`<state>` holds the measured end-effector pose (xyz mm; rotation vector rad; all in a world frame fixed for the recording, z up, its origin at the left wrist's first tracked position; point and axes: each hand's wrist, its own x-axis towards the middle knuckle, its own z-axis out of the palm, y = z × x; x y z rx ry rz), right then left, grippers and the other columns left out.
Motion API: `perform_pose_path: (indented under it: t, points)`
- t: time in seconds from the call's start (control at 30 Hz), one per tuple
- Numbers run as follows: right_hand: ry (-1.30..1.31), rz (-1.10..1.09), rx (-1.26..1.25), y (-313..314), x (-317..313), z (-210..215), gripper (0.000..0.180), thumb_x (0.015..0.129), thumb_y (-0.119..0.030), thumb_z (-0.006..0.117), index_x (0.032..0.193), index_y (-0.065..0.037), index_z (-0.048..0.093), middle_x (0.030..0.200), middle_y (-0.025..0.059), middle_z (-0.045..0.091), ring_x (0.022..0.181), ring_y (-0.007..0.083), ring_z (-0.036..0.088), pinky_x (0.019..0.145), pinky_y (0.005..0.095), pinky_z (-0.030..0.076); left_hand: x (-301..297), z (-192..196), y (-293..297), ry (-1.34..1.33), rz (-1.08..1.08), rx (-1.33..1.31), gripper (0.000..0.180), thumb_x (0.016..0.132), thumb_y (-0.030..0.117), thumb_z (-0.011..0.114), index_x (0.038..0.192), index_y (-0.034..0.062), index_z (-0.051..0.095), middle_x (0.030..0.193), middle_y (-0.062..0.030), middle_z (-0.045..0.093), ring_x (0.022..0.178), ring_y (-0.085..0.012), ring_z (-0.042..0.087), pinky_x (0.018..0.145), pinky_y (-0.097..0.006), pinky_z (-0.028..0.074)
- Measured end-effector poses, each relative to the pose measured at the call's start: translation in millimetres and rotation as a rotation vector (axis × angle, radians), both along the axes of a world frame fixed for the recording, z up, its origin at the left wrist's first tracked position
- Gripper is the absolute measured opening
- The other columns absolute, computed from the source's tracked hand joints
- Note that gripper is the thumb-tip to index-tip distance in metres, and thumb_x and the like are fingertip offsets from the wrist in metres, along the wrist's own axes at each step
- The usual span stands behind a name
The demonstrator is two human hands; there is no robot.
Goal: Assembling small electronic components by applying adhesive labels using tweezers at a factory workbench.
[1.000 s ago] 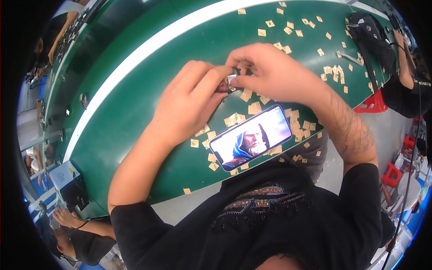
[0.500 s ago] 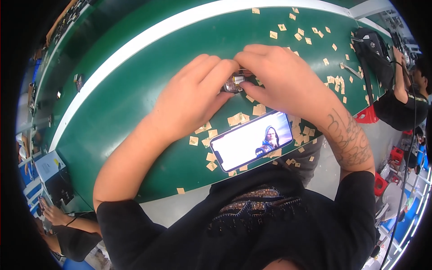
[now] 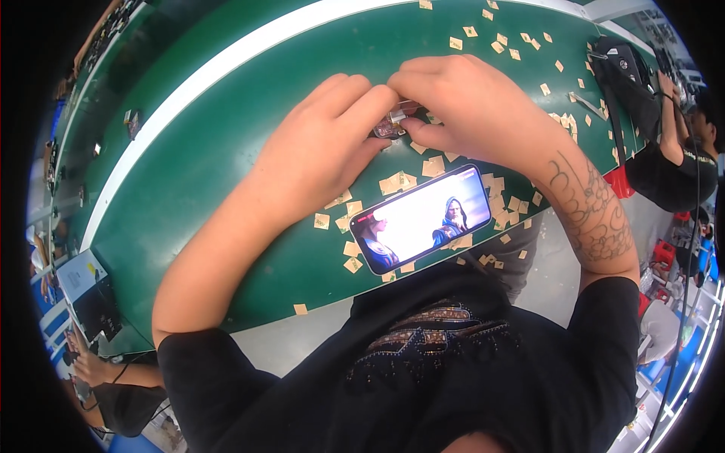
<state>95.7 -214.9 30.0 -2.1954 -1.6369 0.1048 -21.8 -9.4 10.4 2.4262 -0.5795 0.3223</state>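
Between my two hands is a small dark electronic part (image 3: 389, 127) with a pale, shiny metallic piece on it; fingers cover most of it, so its exact kind is hidden. My left hand (image 3: 321, 140) pinches its left side with thumb and fingers. My right hand (image 3: 467, 106) is closed at the part's right side, thumb against the pale piece and fingertips along the far edge. Just nearer than the hands, a phone (image 3: 423, 219) lies face up with a lit screen showing a video. Small tan paper squares (image 3: 396, 183) lie around and partly under it.
More tan squares are scattered over the green table (image 3: 204, 166), mostly at right. Tweezers (image 3: 587, 106) and a black bag (image 3: 623, 72) lie there too. A silver-and-black box (image 3: 84, 291) stands at far left. Other people sit at both sides; a white strip (image 3: 249, 57) crosses the table.
The whole view has shifted slightly, so the table appears higher. Both hands keep hold of the small part, its pale piece now looking a little different. The phone's picture has changed.
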Motion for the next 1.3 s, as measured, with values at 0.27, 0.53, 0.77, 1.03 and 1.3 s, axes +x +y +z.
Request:
perform_pose_path:
  t: [0.27, 0.53, 0.77, 1.03, 1.3]
  points:
    - [0.053, 0.035, -0.025, 5.4, 14.2, -0.8, 0.014, 0.084, -0.008, 0.073, 0.098, -0.004, 0.072, 0.094, 0.0126, 0.072, 0.090, 0.0359, 0.074, 0.079, 0.0470, 0.062, 0.3, -3.2, -2.9, 0.042, 0.037, 0.019, 0.045, 0.083, 0.002, 0.084, 0.123, 0.0028, 0.064, 0.108, -0.0134, 0.062, 0.098, -0.0352, 0.063, 0.080, -0.043, 0.056]
    - [0.315, 0.003, 0.297, -11.2, 12.6, 6.2, 0.007, 0.094, -0.009, 0.068, 0.091, -0.003, 0.068, 0.074, 0.0067, 0.059, 0.066, 0.0211, 0.060, 0.058, 0.0342, 0.047, -0.4, -2.3, -1.1, 0.063, 0.008, -0.007, 0.045, 0.083, 0.002, 0.084, 0.123, 0.0058, 0.064, 0.109, -0.0123, 0.063, 0.096, -0.0353, 0.060, 0.085, -0.044, 0.052]
    - [1.552, 0.248, 0.794, 8.2, 6.5, -8.8, 0.049, 0.108, -0.029, 0.050, 0.065, -0.011, 0.034, 0.062, -0.0011, 0.028, 0.063, 0.0162, 0.028, 0.067, 0.0352, 0.032, 1.5, -1.3, 0.5, 0.076, 0.008, -0.062, 0.043, 0.082, 0.003, 0.085, 0.120, 0.0057, 0.065, 0.101, -0.0118, 0.063, 0.096, -0.0352, 0.061, 0.083, -0.045, 0.052]
    - [1.434, 0.301, 0.705, 2.8, -2.0, -21.6, 0.052, 0.108, -0.025, 0.052, 0.064, -0.008, 0.031, 0.061, -0.0006, 0.027, 0.061, 0.0155, 0.025, 0.061, 0.0356, 0.027, 3.6, -4.8, 5.2, 0.056, -0.027, -0.108, 0.042, 0.080, 0.002, 0.085, 0.118, 0.0039, 0.066, 0.101, -0.0123, 0.064, 0.096, -0.0363, 0.061, 0.083, -0.045, 0.052]
    - [0.846, 0.390, 0.439, -4.9, -22.2, -8.2, 0.039, 0.096, -0.006, 0.067, 0.064, -0.004, 0.044, 0.059, 0.0078, 0.042, 0.055, 0.0282, 0.043, 0.057, 0.0411, 0.038, 2.0, -9.9, 4.8, 0.049, -0.025, -0.105, 0.038, 0.078, 0.001, 0.084, 0.114, 0.0066, 0.075, 0.105, -0.0090, 0.066, 0.097, -0.0314, 0.063, 0.084, -0.042, 0.056]
